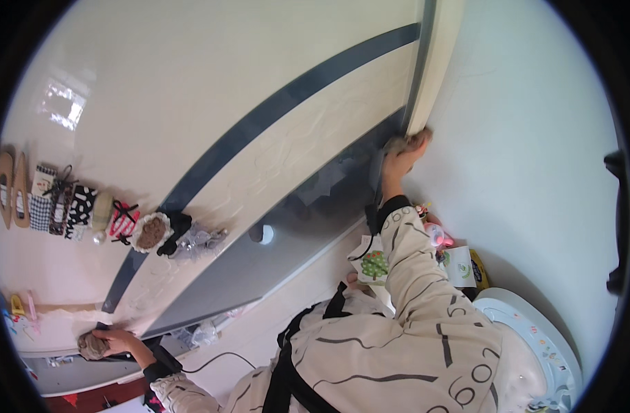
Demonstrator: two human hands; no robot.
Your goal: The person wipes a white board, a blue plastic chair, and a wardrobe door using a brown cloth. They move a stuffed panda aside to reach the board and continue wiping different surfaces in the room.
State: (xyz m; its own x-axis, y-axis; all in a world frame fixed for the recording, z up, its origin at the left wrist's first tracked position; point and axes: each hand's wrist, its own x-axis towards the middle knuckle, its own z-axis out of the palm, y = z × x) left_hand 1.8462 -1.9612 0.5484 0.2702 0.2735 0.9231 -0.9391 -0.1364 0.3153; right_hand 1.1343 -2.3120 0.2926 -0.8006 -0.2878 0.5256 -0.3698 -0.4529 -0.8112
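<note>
My left hand (120,342) grips a crumpled grey-brown cloth (92,346) against the lower edge of a glossy cream door panel (242,77). Farther up, my right hand (402,161) holds a similar cloth (396,144) at the cream edge frame (434,72) beside the pale wall. Its fingertips wrap round the frame's end and partly hide the cloth. A dark curved stripe (294,90) crosses the panel, with a glossy dark grey section (304,206) between my arms.
Hair clips and scrunchies (82,211) hang in a row on the panel. A light-blue child's toilet seat or tub (539,320) stands at right. Near it are a pink toy (436,235) and printed paper packets (457,266). A black cable (217,356) trails by my left wrist.
</note>
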